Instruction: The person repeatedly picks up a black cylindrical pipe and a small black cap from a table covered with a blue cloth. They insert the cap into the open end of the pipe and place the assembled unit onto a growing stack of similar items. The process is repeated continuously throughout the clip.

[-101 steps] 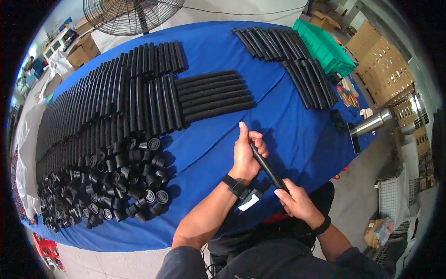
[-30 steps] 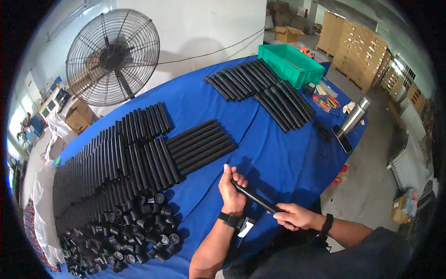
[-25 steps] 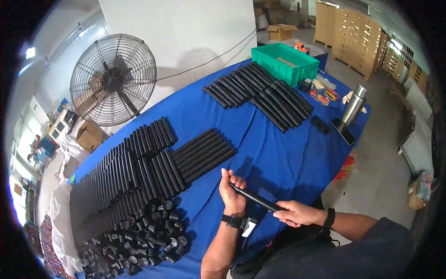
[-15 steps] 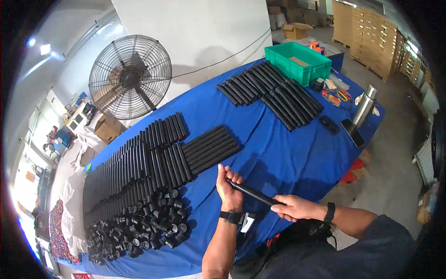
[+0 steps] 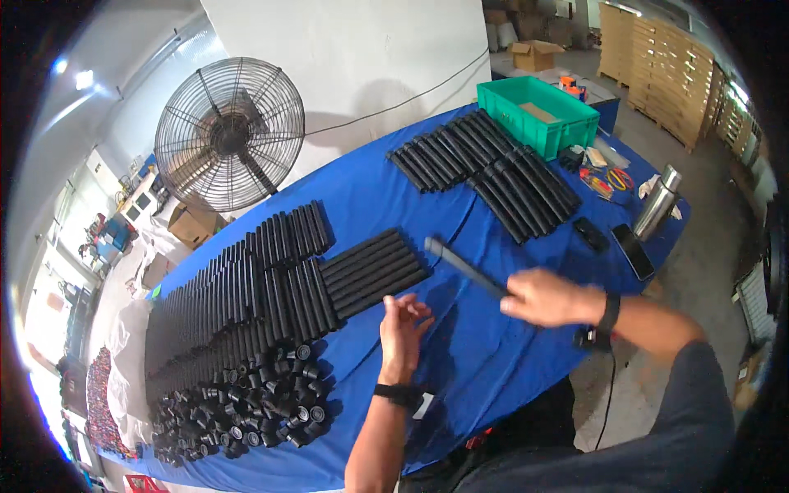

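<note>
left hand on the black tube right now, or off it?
Apart. In the head view the left hand is open with blue cloth visible between it and the black tube, which only the right hand grips.

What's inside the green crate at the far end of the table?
Inside the green crate, only a flat tan, cardboard-like piece shows on the bottom. The near wall hides the rest of its floor.

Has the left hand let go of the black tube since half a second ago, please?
Yes: the left hand is off the black tube, open over the blue table.
</note>
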`<action>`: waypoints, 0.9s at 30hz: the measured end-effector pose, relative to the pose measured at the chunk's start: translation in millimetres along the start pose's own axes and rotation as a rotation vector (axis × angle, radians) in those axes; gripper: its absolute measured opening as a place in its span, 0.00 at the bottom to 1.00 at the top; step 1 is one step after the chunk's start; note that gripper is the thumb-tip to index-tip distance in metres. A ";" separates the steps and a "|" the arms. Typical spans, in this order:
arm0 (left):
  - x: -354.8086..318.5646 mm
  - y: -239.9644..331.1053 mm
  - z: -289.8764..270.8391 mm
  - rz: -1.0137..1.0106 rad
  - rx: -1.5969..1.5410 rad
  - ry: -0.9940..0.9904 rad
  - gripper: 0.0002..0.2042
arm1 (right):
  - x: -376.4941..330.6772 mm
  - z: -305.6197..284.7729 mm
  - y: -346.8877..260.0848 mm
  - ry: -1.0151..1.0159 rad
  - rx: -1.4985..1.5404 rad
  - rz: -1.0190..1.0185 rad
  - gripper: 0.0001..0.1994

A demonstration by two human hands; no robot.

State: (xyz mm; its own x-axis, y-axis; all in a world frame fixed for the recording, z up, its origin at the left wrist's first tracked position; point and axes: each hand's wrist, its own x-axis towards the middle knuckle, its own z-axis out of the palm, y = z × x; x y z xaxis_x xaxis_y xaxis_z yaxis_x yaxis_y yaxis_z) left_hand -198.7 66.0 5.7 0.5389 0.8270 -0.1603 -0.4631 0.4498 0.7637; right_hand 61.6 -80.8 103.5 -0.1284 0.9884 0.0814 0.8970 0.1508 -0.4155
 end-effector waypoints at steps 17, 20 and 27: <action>-13.5 1.1 -30.2 -0.095 0.494 0.007 0.11 | 334.6 -27.0 203.8 0.132 -0.358 0.497 0.16; -9.8 -1.2 -32.9 -0.054 0.439 -0.047 0.12 | 350.8 -28.0 221.3 0.167 -0.395 0.511 0.15; -6.1 -5.0 -31.3 -0.112 0.423 -0.004 0.11 | 361.9 -31.5 235.1 0.196 -0.438 0.530 0.21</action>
State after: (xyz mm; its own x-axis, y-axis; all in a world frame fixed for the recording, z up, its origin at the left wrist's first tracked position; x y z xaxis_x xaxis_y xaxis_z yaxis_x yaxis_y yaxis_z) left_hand -221.7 69.3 -16.8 0.5725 0.7794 -0.2545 -0.0729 0.3576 0.9310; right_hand 239.3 311.7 63.8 0.4131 0.8987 0.1473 0.9105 -0.4110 -0.0456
